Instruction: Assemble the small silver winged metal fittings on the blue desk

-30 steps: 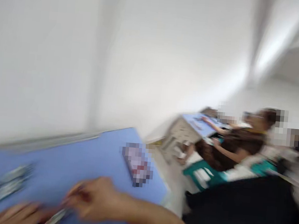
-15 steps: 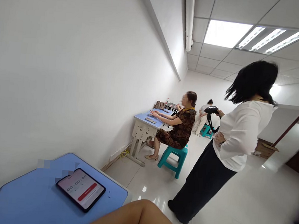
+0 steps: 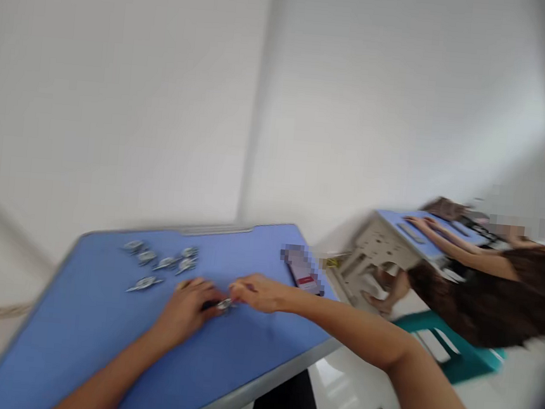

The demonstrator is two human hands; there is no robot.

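At lower centre, the left hand (image 3: 190,304) pinches one small silvery metal piece (image 3: 224,304); the right hand (image 3: 256,292) is bunched narrow at it, contents blurred. Six similar loose pieces (image 3: 145,283) dot the blue rectangular desktop (image 3: 76,314), left of centre.

No legible text (too blurred).

Mid-counter (image 3: 72,314), the silvery piece (image 3: 224,304) blurs, partly hidden between left hand (image 3: 186,308) and right hand (image 3: 258,292); silvery things (image 3: 145,284) at the counter's back left lack clear detail; right of the counter, the picture's edge cuts off a seated person (image 3: 475,292)
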